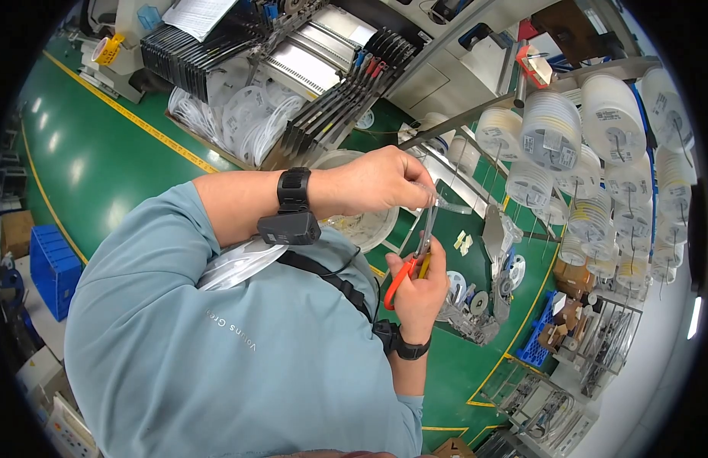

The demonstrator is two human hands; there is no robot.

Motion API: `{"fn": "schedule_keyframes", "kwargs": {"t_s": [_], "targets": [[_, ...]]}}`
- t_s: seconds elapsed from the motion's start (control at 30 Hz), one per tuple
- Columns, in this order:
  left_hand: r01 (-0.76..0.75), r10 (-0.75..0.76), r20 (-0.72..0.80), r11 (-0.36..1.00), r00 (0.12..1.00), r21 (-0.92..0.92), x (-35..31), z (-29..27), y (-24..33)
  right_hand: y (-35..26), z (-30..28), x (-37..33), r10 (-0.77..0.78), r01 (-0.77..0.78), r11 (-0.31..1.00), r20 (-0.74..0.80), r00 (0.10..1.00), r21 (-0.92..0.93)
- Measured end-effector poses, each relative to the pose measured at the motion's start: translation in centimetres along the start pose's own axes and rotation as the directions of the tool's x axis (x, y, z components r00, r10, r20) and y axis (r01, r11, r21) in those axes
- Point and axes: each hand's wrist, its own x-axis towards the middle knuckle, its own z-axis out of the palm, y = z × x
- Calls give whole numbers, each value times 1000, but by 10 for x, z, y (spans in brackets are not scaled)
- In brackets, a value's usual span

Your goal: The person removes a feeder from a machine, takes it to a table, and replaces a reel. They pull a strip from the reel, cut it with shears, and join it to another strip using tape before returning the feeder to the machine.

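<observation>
At eleven o'clock from the right hand [423, 287], the left hand [381, 180] pinches a narrow, clear plastic strip [453, 207], whose end trails toward three o'clock. The right hand grips orange-red-and-yellow-handled metal scissors [425, 243], blades aimed at one o'clock, tips close to the strip; whether they touch is unclear. The strip is probably light, bendy and slippery, best pinched flat between thumb and finger; the scissors seem stiff, best held by their handle loops.

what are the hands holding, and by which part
The right hand holds scissors by the orange and yellow handles; the left hand pinches a clear strip, where along its length is unclear.
</observation>
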Motion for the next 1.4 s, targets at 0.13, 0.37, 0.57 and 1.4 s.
{"fn": "schedule_keyframes", "kwargs": {"t_s": [0.13, 0.37, 0.57, 1.4], "targets": [[7, -7, -2, 1000, 1000, 16, -1, 1, 3, -2, -1, 0, 15, -15, 1000, 3, 1000, -4], [24, -24, -16, 1000, 1000, 20, -2, 3, 0, -1, -2, -3, 83, -84, 995, 34, 996, 48], [47, -47, -28, 999, 999, 26, -4, 4, -1, -1, -2, -4, 81, -82, 996, 51, 995, 24], [173, -176, -80, 984, 981, -48, -11, -9, -33, 22, 24, -5, 130, -163, 978, 222, 966, 134]]}}
